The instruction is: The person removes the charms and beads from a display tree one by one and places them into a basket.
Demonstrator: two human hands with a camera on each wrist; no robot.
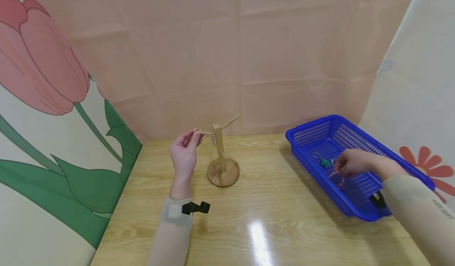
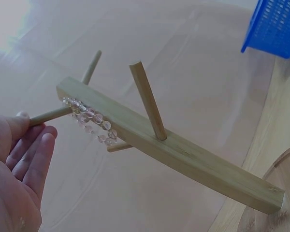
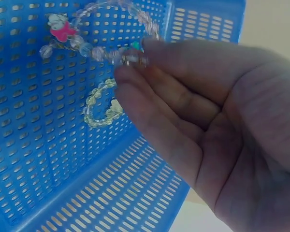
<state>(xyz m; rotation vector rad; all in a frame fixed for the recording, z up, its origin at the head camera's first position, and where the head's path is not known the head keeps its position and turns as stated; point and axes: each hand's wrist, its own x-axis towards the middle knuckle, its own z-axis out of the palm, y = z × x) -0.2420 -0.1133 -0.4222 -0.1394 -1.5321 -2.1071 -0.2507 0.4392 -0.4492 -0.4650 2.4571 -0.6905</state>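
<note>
A wooden peg stand with a round base stands on the table, pegs sticking out of its post. Over one upper peg hangs a pink clear-bead bracelet, lying against the post. My left hand pinches the outer end of that same peg between thumb and fingers. Inside the blue basket, my right hand pinches a beaded bracelet with a pink-and-white charm. Below it in the right wrist view lies a pale yellow-green bead bracelet.
The blue perforated basket sits at the right of the wooden table. A green charm lies in it. A pinkish sheet hangs behind the table, and flower-printed panels rise at both sides.
</note>
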